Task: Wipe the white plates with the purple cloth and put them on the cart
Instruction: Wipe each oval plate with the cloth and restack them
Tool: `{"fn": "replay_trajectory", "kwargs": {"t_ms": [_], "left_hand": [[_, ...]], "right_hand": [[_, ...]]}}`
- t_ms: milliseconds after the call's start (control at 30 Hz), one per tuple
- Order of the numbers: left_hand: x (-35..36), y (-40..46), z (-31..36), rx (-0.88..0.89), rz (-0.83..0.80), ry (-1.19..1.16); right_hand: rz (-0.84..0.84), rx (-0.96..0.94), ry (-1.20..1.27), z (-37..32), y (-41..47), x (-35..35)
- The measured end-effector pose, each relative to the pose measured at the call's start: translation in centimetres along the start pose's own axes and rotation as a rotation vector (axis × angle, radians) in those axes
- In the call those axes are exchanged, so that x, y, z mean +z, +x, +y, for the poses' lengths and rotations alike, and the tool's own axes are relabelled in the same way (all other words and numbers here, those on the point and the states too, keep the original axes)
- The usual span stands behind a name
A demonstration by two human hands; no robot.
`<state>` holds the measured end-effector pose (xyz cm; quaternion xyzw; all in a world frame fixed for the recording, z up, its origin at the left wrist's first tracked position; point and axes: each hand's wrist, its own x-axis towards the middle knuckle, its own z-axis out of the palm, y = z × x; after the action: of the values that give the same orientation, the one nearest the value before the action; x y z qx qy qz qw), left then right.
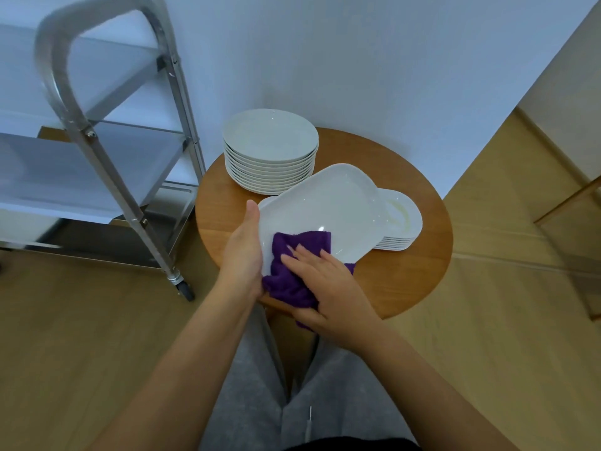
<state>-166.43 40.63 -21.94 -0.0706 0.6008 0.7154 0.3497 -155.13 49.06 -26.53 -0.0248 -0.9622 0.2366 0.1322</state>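
I hold a white oblong plate (pixel 328 203) tilted above the round wooden table (pixel 419 271). My left hand (pixel 242 252) grips its near left edge. My right hand (pixel 328 284) presses the purple cloth (pixel 292 268) against the plate's near end, and the cloth wraps over the lower rim. A tall stack of round white plates (pixel 270 151) stands at the table's back. A lower stack of white plates (pixel 401 222) lies to the right, partly hidden behind the held plate. The metal cart (pixel 107 151) stands to the left with its shelves bare.
A white wall rises behind the table. Wooden floor surrounds the table and cart. The cart's caster wheel (pixel 183 288) sits close to the table's left edge. My grey-trousered legs (pixel 260 385) are below the table's near edge.
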Motion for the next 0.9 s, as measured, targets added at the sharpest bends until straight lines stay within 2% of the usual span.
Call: {"fn": "replay_trajectory", "kwargs": {"t_ms": [133, 267, 367, 500, 567, 633, 767, 833, 900], "left_hand": [[0.0, -0.1, -0.1, 0.113, -0.064, 0.042], [-0.6, 0.0, -0.7, 0.100, -0.054, 0.080], [-0.4, 0.1, -1.2, 0.023, -0.018, 0.074], [0.0, 0.5, -1.4, 0.008, 0.023, 0.083], [0.1, 0.7, -1.7, 0.022, 0.033, 0.151], [0.1, 0.9, -2.1, 0.026, 0.028, 0.218], [0.0, 0.8, -1.8, 0.076, 0.007, 0.237], [0.1, 0.6, -1.2, 0.120, -0.007, 0.204], [0.1, 0.4, -0.8, 0.135, -0.011, 0.168]], "right_hand": [[0.093, 0.007, -0.171, 2.1, -0.9, -0.5], [0.182, 0.308, -0.099, 4.6, -0.8, -2.3], [0.190, 0.426, -0.077, 5.3, 0.2, -3.1], [0.315, 0.649, 0.014, 4.5, 3.3, -3.2], [0.298, 0.753, 0.026, 3.8, 4.8, -2.9], [0.269, 0.702, 0.072, 2.6, 5.7, -2.4], [0.197, 0.457, 0.152, -1.0, 6.0, -0.1], [0.217, 0.368, 0.200, -3.0, 5.5, 1.4], [0.269, 0.365, 0.249, -4.0, 5.2, 2.2]]}}
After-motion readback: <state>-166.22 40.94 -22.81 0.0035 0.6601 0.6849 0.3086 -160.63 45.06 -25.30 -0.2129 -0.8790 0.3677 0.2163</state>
